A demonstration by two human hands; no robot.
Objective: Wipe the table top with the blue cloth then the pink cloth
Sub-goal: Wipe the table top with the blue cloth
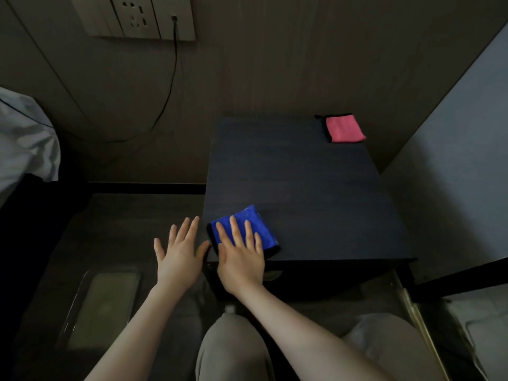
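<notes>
Dim room, low light. Back wall (275,64) is dark brown wood-grain panelling. A pale socket panel (134,16) sits high on it at upper left, with a black cable (169,86) plugged into its right end and drooping down and left. Right side is a lighter grey-blue wall (464,149) meeting the panelling at a corner. A dark, near-black cabinet surface (302,193) stands in that corner. White bedding (24,141) shows at the left edge. Black skirting strip (145,187) runs along the wall base. Floor (137,210) is dark, with a glossy rectangular panel (104,306) at lower left. A brass-coloured rail (417,320) runs at lower right.
</notes>
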